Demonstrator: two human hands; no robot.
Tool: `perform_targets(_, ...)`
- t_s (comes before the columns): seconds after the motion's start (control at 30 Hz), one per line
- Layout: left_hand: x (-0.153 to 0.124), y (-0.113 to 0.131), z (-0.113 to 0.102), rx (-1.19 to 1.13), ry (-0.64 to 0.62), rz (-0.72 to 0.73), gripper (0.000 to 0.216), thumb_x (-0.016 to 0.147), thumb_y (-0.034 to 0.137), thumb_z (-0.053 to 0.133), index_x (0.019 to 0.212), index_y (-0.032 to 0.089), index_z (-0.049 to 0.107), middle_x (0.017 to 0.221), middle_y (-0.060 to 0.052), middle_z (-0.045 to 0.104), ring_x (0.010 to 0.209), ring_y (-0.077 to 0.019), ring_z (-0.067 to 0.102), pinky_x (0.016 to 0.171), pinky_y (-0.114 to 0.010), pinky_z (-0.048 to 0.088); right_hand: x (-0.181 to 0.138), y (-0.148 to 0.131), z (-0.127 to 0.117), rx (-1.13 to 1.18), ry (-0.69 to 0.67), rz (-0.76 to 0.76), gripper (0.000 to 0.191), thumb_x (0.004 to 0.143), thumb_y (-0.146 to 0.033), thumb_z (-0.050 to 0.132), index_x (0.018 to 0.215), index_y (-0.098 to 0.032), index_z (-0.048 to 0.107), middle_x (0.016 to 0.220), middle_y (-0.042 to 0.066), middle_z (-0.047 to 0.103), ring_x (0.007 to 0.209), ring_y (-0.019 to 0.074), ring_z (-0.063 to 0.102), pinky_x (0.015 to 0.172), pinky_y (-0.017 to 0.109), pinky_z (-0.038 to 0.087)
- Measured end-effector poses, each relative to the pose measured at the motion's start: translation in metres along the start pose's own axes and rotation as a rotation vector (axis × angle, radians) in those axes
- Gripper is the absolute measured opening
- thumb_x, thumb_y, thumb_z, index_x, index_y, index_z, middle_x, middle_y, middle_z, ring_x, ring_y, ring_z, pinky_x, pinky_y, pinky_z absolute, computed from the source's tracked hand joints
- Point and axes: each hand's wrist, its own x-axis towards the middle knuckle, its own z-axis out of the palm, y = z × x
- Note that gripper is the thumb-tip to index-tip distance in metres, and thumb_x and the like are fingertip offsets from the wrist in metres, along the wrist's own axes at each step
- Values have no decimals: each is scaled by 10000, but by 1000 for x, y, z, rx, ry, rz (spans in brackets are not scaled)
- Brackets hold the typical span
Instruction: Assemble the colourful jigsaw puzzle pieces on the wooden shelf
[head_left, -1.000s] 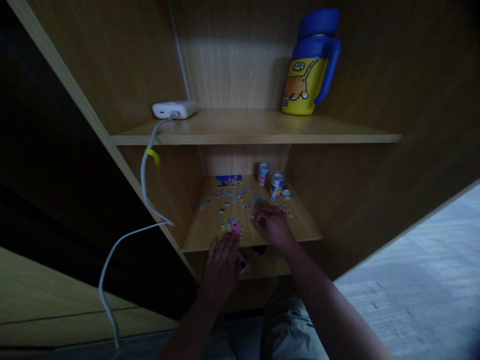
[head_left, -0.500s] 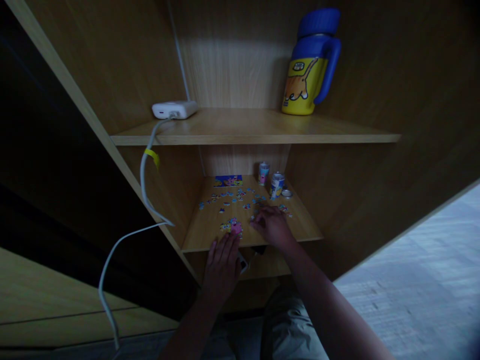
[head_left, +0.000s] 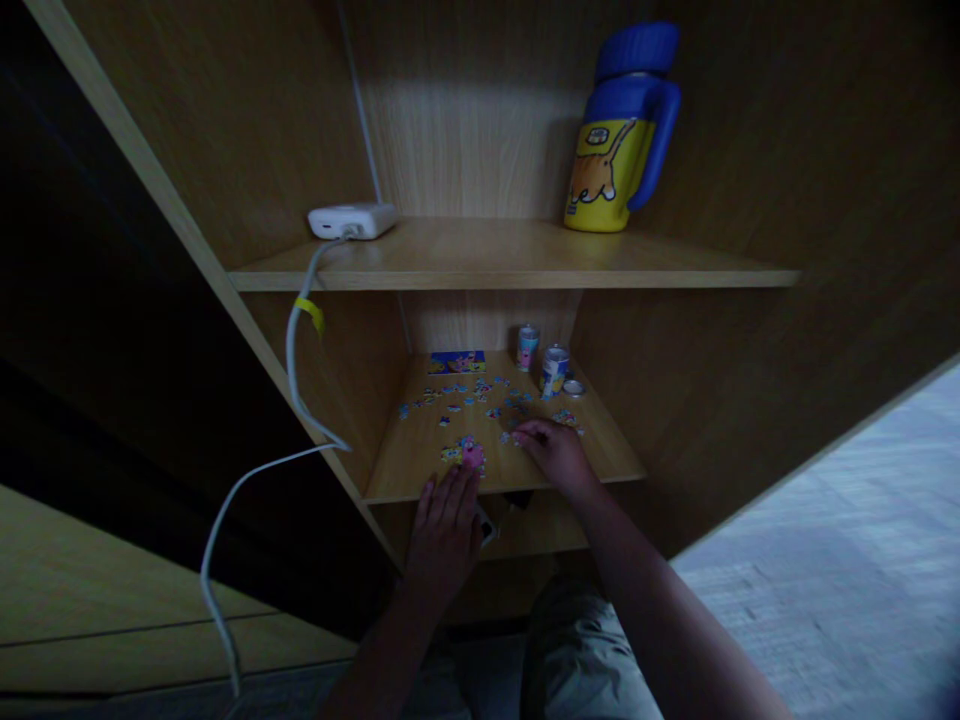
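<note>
Several small coloured puzzle pieces point(head_left: 465, 395) lie scattered on the lower wooden shelf point(head_left: 600, 462). A joined cluster of pieces with a pink part point(head_left: 468, 454) sits near the shelf's front edge. My left hand point(head_left: 444, 532) rests flat at that edge, fingers stretched, fingertips just below the cluster. My right hand point(head_left: 556, 453) lies on the shelf to the right, fingers curled down onto loose pieces; what they pinch is too small to make out.
A flat puzzle picture card point(head_left: 456, 362), two small tins point(head_left: 541, 360) and a round lid point(head_left: 574, 387) stand at the shelf's back. On the upper shelf sit a yellow-and-blue flask point(head_left: 621, 130) and a white adapter point(head_left: 351, 220) with a hanging cable point(head_left: 296, 350).
My right hand has shifted slightly to the right and its fingers have drawn in. My left hand has stayed at the shelf edge.
</note>
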Motion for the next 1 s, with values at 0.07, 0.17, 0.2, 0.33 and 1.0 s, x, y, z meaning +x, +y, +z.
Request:
perform_targets(0.07, 0, 0, -1, -4, 5, 4, 689, 1066, 229, 550, 1737, 185, 395, 1699, -117, 548, 1581, -299, 505, 1392, -521, 216, 0, 5, 0, 46, 37, 61, 240, 985, -470, 708, 939, -264, 820, 911, 36, 833, 844, 234, 768, 821, 345, 587)
perform_targets(0.17, 1, 0, -1, -7, 10, 3, 683, 1063, 222, 552, 1730, 188, 405, 1697, -111, 551, 1582, -291, 503, 1395, -517, 208, 1, 12, 0, 124, 45, 116, 295, 955, -538, 720, 942, -255, 803, 907, 43, 835, 837, 234, 772, 804, 346, 592)
perform_targets(0.2, 1, 1, -1, -7, 13, 2, 680, 1062, 219, 552, 1727, 187, 409, 1698, -110, 551, 1583, -289, 503, 1397, -515, 203, 2, 14, 0, 155, 40, 130, 316, 944, -558, 722, 943, -250, 793, 916, 50, 837, 840, 235, 775, 801, 348, 595)
perform_targets(0.33, 1, 1, -1, -1, 20, -1, 658, 1062, 218, 547, 1709, 177, 436, 1699, -108, 550, 1579, -281, 506, 1404, -500, 182, 5, 18, 2, 219, 11, 150, 364, 935, -595, 707, 945, -236, 762, 935, 63, 836, 847, 231, 771, 795, 350, 594)
perform_targets(1.0, -2, -1, 2, 30, -5, 3, 647, 1050, 249, 561, 1687, 166, 483, 1719, -105, 527, 1605, -274, 470, 1424, -494, 140, 16, 12, 13, 115, -52, -60, 246, 1006, -394, 679, 1169, -261, 807, 1182, 72, 834, 1069, 238, 778, 1008, 403, 596)
